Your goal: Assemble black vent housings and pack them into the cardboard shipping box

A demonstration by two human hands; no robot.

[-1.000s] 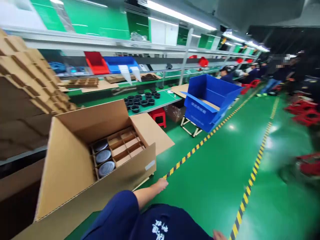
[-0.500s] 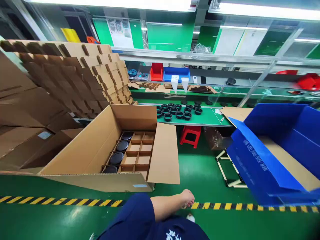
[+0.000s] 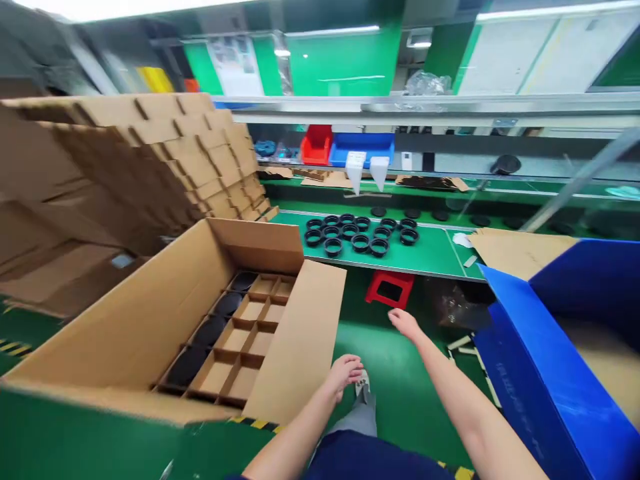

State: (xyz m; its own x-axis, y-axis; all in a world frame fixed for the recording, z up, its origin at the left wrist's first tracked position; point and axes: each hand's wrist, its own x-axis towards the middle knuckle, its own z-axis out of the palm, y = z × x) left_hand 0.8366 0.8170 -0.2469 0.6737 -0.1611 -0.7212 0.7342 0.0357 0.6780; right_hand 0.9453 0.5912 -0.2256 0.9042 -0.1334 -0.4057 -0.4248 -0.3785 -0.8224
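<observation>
Near the front edge of the worktop (image 3: pixel 435 250) stand the black rings (image 3: pixel 349 236), loosely grouped, several touching or nearly so, towards the left of the visible stretch. A row of dark discs (image 3: pixel 379 211) lies behind them, nearer the back edge.

Handling, as judged: each ring is best taken by its outer wall, with the fingers clear of its neighbours, since the close grouping could let one ring knock another towards the front edge. The forearms should also pass clear of the carton's folded-out flap (image 3: pixel 300 333), which could catch a sleeve or wrist.

Hands: both appear released, with no object visible in either. The left hand (image 3: pixel 345 373) is part open, fingers loosely bent, just beside the flap's outer edge; contact cannot be confirmed. The right hand (image 3: pixel 405 323) is slightly curled and appears in front of the red stool (image 3: pixel 395 275), short of the worktop; the inner palm is not visible.

Surroundings: the open carton (image 3: pixel 130 320), left, carries a divider grid with dark round items (image 3: pixel 210 331) in its left column. A blue bin (image 3: pixel 565 347) stands right.
</observation>
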